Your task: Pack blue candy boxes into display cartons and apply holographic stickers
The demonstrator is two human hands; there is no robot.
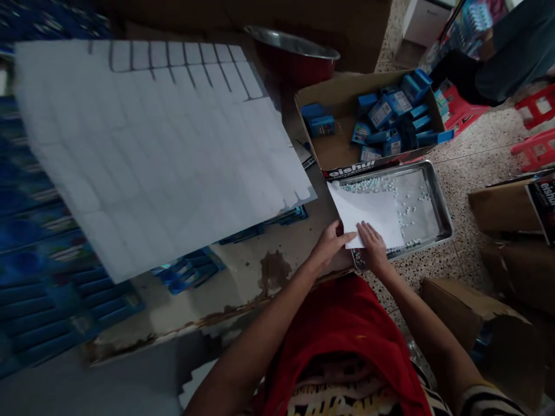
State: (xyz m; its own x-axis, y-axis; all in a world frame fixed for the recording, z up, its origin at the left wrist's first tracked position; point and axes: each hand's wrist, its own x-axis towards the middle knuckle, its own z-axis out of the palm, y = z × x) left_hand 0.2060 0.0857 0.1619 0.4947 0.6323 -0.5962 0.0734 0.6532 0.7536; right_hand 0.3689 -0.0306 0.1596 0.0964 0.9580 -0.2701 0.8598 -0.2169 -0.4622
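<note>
A white paper sheet (373, 211) lies over the left part of a metal tray (441, 202) that holds small pale beads (368, 185). My left hand (330, 242) grips the near left edge of this sheet, thumb stretched over it. Flat on top of the sheet, close to the left thumb, rests my right hand (372, 242) with its fingers extended. Just beyond the tray stands a cardboard box (336, 147) with several small blue boxes (381, 112) inside.
A large white sheet (173, 150) covers blue packages on the worktable (243, 271). Behind it sits a red metal basin (290, 63). Cartons (455, 300) and red stools (463, 110) stand at right, near a person's leg (511, 58).
</note>
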